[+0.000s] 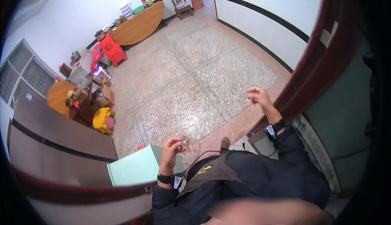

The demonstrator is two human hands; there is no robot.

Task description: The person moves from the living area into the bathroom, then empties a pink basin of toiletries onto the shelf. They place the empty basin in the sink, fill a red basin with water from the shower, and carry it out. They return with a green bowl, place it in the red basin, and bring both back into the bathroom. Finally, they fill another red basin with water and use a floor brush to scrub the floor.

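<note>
Left hand [171,147]: fingers pinched on a small clear bag [190,148], held above the speckled floor [191,78], beside a pale green board [134,168]; right hand [257,96]: raised, empty, fingers loosely curled, near the red door frame [326,58].

Speckled terrazzo floor [191,74], spreading ahead of both hands. Directly on it, far left: red stools [113,50], yellow basin [102,120].

Small item pinched in left hand [171,148] too small/blurred to ID; clear plastic bag [190,149] beside it hard to make out. Right hand [258,96] fingers curled, contents can't be seen. Clutter by round table [57,97] too small to tell. Green box [132,169] partly behind door frame.
</note>
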